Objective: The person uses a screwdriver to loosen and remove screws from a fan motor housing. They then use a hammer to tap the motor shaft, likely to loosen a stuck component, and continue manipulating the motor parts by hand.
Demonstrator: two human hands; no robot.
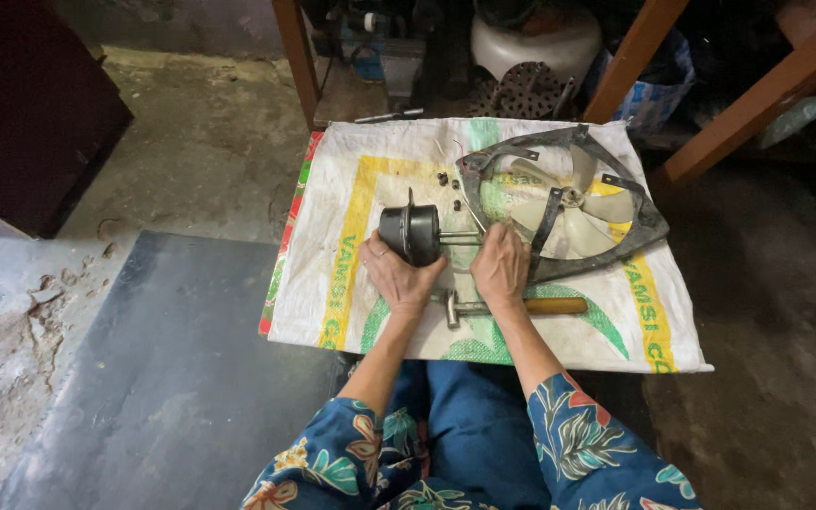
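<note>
My left hand (397, 275) grips a black cylindrical fan motor (410, 232) lying on its side on a white woven sack (351, 189). The motor's metal shaft (460, 237) points right toward my right hand (500, 267), which closes its fingers around the shaft's end. Just beyond my right hand lies a dark metal fan frame (616, 165) with a pale plastic blade (578, 203) inside it. A hammer with a wooden handle (550, 306) lies under my wrists.
Several small dark screws (448, 179) sit on the sack beside the frame. Wooden table legs (297, 57), a white pot (535, 42) and clutter stand behind. A grey slab (162, 378) lies to the left on the concrete floor.
</note>
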